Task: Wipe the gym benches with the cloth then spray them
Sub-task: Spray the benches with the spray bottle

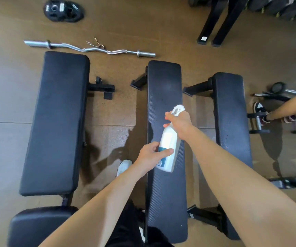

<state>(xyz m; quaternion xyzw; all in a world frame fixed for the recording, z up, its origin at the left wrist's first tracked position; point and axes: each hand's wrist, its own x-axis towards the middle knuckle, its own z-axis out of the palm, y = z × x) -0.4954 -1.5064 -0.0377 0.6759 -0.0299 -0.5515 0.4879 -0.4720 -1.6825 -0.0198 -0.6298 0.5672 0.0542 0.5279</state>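
My right hand (179, 123) is curled round the neck of the white spray bottle (168, 139), just under its spray head. I cannot tell whether a finger sits on the trigger. My left hand (152, 155) grips the lower body of the same bottle, with the thumb laid across the teal label and the fingers tucked behind. The bottle is tilted, nozzle toward twelve o'clock and base toward six. I hold it over the middle bench (165, 82), about halfway along its ribbed black pad.

That bench runs from six to twelve o'clock straight in front of me. At nine o'clock from my hands lies the left bench (58, 113), wider and smooth-topped, with a separate seat pad (36, 225) at its near end, toward seven o'clock. At three o'clock stands the right bench (231, 107), partly hidden by my right forearm. My white shoe (124, 166) is on the brown floor (111, 113) between the left and middle benches, at eight o'clock from my left hand.

Further out, at eleven o'clock, a chrome curl bar (90, 49) lies on the floor past the far end of the left bench, with a black weight plate (63, 9) beyond it. At one o'clock stand two black rack legs (209, 24). At three o'clock, past the right bench, another person's leg (286, 106) and dark-and-white shoe show.
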